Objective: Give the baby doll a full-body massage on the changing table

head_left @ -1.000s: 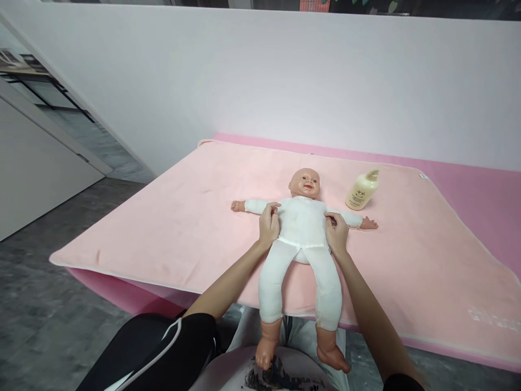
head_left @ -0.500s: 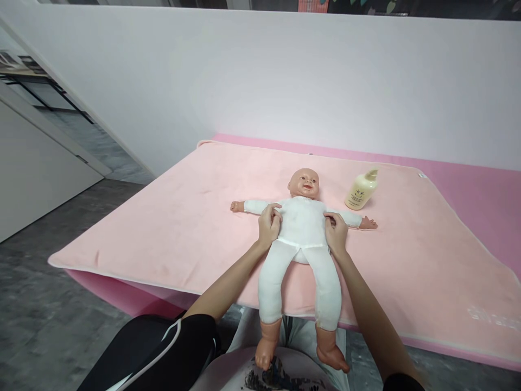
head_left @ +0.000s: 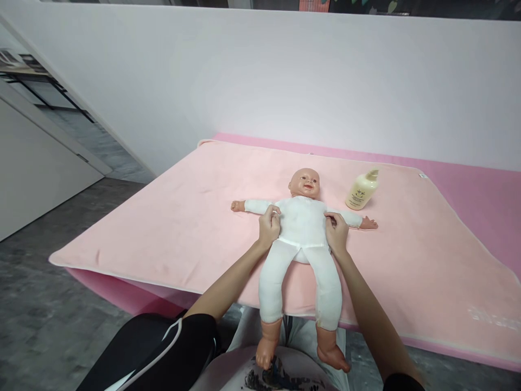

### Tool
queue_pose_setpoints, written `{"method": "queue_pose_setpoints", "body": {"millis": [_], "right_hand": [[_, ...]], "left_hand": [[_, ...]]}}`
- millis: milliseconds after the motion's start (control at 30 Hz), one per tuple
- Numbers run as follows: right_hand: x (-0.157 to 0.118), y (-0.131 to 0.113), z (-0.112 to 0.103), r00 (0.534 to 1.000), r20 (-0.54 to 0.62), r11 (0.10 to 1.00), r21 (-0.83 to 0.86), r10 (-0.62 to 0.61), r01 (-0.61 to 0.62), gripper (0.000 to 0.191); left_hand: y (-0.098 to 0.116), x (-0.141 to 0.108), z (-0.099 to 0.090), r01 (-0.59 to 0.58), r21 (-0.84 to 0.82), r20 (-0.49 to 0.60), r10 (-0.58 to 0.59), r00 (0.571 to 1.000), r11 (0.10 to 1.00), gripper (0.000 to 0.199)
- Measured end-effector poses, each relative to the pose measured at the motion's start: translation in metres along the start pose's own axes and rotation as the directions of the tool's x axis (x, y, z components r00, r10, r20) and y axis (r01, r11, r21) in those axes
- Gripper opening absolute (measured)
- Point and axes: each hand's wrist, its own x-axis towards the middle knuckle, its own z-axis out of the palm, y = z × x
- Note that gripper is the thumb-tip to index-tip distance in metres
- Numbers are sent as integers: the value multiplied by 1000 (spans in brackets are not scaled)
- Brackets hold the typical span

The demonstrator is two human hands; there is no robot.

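Note:
A baby doll [head_left: 303,222] with a white cloth body lies on its back on a pink blanket [head_left: 179,212], arms spread and head away from me. Its lower legs and feet hang past the blanket's near edge. My left hand [head_left: 269,225] is closed against the side of the doll's torso, just under the arm on the left. On the opposite side, my right hand [head_left: 336,231] is closed at the torso below the other arm. Both sets of fingers appear to pinch the doll's white cloth at the sides. A yellowish pump bottle [head_left: 361,190] stands beyond the doll's arm on the right.
Under the blanket is a pink padded surface [head_left: 480,201] that meets a white wall [head_left: 264,76] at the back. Grey floor [head_left: 49,304] shows on the left, with a white panel [head_left: 36,168] above it. My legs are against the near edge.

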Motion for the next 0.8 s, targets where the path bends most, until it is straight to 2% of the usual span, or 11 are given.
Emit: {"method": "queue_pose_setpoints", "body": {"millis": [300,800], "right_hand": [[0,-1,0,1000,8,1000,-2,-1,1,22],[2,-3,0,998,4,996,-59,-60,60,20]], "left_hand": [[4,-2,-1,-62,33,-47,64,997,998,17],[5,1,2,-30,-15,-10,30,1000,999,13]]}}
